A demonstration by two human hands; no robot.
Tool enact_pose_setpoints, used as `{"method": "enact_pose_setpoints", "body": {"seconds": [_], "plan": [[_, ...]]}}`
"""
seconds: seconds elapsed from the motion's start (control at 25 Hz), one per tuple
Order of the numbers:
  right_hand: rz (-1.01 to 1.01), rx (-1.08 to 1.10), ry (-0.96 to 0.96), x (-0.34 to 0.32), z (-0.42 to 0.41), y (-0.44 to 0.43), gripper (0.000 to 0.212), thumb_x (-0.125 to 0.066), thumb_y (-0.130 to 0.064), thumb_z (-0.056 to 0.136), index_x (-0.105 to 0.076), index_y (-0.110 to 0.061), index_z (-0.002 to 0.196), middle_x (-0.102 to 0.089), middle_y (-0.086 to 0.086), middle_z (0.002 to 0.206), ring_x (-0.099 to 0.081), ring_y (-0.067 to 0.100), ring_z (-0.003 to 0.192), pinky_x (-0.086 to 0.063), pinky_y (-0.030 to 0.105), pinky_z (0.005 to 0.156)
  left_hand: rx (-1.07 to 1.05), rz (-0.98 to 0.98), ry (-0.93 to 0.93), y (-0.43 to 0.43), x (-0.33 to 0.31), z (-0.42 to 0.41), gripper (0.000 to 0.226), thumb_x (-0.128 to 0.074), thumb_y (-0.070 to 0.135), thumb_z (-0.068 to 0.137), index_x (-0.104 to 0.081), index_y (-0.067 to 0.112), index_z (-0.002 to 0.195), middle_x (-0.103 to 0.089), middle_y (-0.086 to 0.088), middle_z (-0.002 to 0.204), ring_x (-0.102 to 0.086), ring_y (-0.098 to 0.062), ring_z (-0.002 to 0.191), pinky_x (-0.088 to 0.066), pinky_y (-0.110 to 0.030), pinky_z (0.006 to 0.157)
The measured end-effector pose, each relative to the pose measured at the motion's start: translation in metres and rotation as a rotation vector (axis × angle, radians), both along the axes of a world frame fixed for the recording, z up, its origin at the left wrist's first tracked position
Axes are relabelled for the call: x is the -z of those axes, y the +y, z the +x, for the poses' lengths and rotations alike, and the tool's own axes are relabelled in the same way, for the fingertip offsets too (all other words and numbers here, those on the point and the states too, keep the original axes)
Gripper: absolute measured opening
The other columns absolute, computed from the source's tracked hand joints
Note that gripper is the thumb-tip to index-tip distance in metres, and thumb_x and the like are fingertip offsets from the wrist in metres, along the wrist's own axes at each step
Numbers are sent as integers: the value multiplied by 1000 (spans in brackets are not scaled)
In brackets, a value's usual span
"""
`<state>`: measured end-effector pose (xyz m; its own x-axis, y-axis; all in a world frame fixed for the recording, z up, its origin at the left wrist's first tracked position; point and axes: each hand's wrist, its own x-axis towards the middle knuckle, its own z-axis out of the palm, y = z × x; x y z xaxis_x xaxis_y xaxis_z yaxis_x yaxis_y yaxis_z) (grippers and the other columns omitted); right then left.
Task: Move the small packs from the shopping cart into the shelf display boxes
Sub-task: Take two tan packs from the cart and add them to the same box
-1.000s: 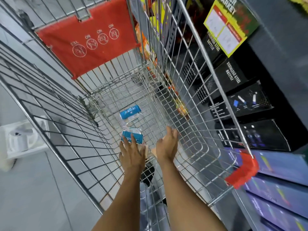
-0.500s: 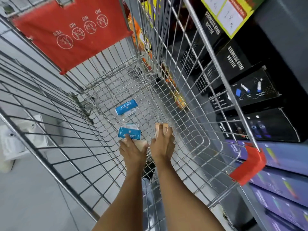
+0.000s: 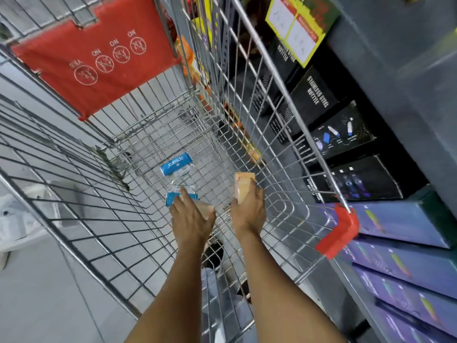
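Both arms reach down into the wire shopping cart (image 3: 269, 149). My right hand (image 3: 248, 211) is closed around a small tan pack (image 3: 243, 185) that sticks out past the fingers. My left hand (image 3: 190, 216) grips another tan pack (image 3: 207, 210) at the thumb side, and its fingertips rest on a blue-labelled clear pack (image 3: 173, 198) on the cart floor. A second blue-labelled pack (image 3: 176, 164) lies just beyond, untouched.
A red child-seat flap (image 3: 99, 63) hangs at the cart's far end. Shelves on the right hold black bottle boxes (image 3: 341, 134) and purple boxes (image 3: 400, 221). A red corner guard (image 3: 338, 229) caps the cart rim. Grey floor lies to the left.
My right hand has closed on the tan pack and lifted it slightly. My left hand has taken hold of its tan pack. The camera has moved closer over the cart.
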<state>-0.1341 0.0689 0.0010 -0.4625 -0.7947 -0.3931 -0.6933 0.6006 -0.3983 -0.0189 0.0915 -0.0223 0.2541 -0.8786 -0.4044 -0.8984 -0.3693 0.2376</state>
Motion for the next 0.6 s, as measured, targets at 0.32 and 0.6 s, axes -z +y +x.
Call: {"method": "enact_pose_setpoints", "body": {"seconds": [0.32,0.6], "plan": [[-364,17,-51,-138,-14,-7,60,-67,-23,79,-41,-17,133,-47,12,136,-55,35,111,-51,41,82,572,-394,71,-57,-144,-6,93,-30,67,82,-31,-10,133,-51,-32,129,-52,-44,117,-44,-49,100],[-800,167,84,-272,-82,20,44,-71,-28,78,-56,-9,115,-61,13,114,-61,33,101,-52,39,77,971,-538,238,-102,-298,-62,102,-42,65,70,-32,-12,136,-43,-31,138,-46,-45,125,-39,-51,105]]}}
